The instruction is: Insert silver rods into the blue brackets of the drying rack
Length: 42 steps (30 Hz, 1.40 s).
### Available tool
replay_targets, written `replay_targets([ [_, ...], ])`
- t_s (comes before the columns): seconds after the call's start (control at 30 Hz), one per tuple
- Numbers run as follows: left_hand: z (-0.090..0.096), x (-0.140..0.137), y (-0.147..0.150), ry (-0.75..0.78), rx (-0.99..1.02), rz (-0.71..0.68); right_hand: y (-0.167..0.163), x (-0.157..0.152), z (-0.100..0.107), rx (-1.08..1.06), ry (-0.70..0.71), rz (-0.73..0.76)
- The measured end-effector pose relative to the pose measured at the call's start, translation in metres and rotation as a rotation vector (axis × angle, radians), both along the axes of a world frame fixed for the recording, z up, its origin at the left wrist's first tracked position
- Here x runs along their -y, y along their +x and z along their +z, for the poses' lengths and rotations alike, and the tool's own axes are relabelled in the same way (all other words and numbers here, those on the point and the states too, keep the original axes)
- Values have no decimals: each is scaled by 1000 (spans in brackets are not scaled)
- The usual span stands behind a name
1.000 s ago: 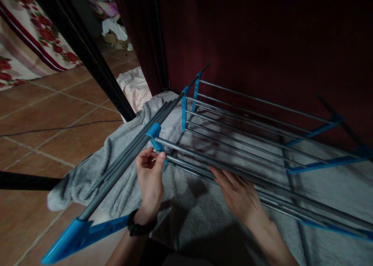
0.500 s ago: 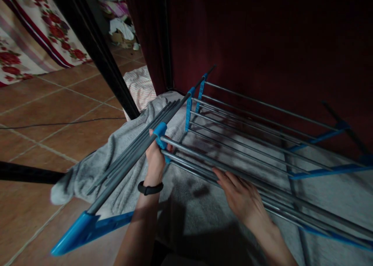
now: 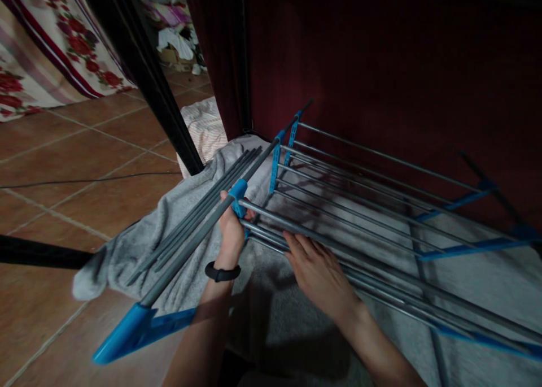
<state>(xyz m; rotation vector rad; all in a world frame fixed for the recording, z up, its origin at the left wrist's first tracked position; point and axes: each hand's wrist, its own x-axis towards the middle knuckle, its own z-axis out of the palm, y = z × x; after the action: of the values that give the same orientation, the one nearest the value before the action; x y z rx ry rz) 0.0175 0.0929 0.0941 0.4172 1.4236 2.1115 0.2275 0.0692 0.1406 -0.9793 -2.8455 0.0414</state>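
Observation:
My left hand (image 3: 231, 230) is wrapped around the blue plastic joint (image 3: 237, 195) of a rack, where a long grey tube (image 3: 186, 254) passes through and metal rods begin. Some of its fingers are hidden behind the joint. My right hand (image 3: 317, 271) lies along the rods (image 3: 381, 268) right of the joint, fingers stretched out and touching them; its thumb is out of sight. A blue angled foot (image 3: 127, 331) caps the tube's near end. Farther back, the rack's other rods (image 3: 364, 189) run between blue slotted brackets (image 3: 275, 169) and blue bars at the right.
Several loose grey tubes (image 3: 199, 214) lie on a grey blanket (image 3: 156, 229) beside my left hand. Black posts (image 3: 148, 82) stand at the left over a tiled floor (image 3: 105, 144) with a thin cable. A dark red curtain (image 3: 359, 65) hangs behind the rack.
My right hand has slid left along the rods, closer to the joint. My left hand and the joint have shifted slightly right, and the blue foot has swung a little right and up.

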Motion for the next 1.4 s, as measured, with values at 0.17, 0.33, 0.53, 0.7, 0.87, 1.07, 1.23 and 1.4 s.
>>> replay_targets([
  [0.17,3,4,1,-36,-71,-5,-53,-7,7,31,-57,29],
  [0.33,-1,7,-3,-89,-98,112,-81,-22,10,28,-145,133],
  [0.53,-7,6,-4,-61,-30,9,-82,-32,13,17,-284,185],
  [0.7,-8,7,-4,-9,15,3,-80,-39,18,-8,-392,240],
  [0.87,-7,7,-2,-20,3,5,-79,-45,15,-54,-469,244],
  [1.07,-11,7,-2,-23,-1,-1,-78,-48,5,-160,-550,280],
  [1.23,-18,7,-2,-15,-4,17,-77,-49,7,-183,-590,292],
  [1.4,-15,8,2,-56,-29,13,-74,-49,10,-202,-595,294],
])
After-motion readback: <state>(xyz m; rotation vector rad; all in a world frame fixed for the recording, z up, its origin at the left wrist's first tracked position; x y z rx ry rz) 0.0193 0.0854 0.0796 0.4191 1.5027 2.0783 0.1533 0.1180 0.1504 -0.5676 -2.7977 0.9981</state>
